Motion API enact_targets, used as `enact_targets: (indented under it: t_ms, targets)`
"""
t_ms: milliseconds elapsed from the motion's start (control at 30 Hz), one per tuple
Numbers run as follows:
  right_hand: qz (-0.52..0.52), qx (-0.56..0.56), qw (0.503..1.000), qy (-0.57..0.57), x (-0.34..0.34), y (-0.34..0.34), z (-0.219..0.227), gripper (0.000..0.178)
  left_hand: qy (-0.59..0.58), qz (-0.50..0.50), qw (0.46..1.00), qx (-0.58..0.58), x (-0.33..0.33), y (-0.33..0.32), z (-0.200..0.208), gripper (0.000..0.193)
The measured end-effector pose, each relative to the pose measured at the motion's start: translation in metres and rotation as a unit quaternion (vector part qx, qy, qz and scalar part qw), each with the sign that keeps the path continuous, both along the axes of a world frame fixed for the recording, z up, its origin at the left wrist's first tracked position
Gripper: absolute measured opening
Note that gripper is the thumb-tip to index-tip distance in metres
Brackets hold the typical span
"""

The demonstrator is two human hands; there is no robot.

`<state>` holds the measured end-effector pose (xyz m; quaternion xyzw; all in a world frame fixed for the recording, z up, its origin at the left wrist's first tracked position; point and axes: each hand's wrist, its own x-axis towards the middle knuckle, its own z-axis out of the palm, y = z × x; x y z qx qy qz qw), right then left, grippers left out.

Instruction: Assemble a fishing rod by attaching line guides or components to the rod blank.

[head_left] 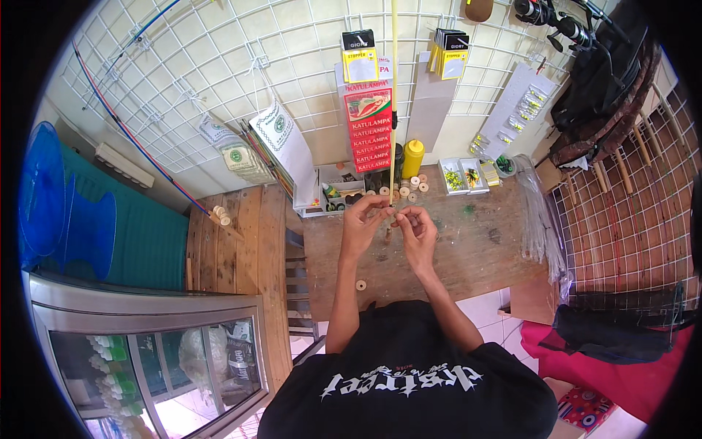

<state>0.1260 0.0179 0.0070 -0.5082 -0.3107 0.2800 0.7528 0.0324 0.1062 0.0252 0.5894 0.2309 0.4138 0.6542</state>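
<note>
In front of my chest, over the wooden table (468, 241), both hands meet at the lower part of a slim yellow rod (395, 58), apparently a fishing rod. It runs up past the top of the view and has a dark band partway along. My left hand (360, 223) is closed, fingertips pinched against the rod. Right beside it my right hand (418, 235) is pinched too; whatever its fingertips hold is too small to make out. Below the fingers a short brown end (388, 234) shows. A round wooden disc with a hole (360, 285) lies near the table's front edge.
Several wooden discs (414, 183) and a yellow squeeze bottle (412, 159) stand at the back. White trays (455, 189) hold small coloured parts. Red packets (371, 132) hang from the wire grid. A glass cabinet (153, 351) is at left, clear tubes (537, 219) at right.
</note>
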Motion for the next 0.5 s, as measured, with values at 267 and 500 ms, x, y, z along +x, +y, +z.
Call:
enact_targets:
  t_ms: [267, 500]
  targets:
    - [-0.006, -0.011, 1.000, 0.001, -0.0014, -0.0006, 0.0027, 0.007, -0.016, -0.010, 0.999, 0.026, 0.0000, 0.0049, -0.0069, 0.015]
    - [-0.015, -0.018, 1.000, -0.004, 0.0002, 0.0015, -0.0010, 0.007, -0.020, -0.015, 0.999, 0.025, 0.0018, 0.0044, -0.0034, 0.014]
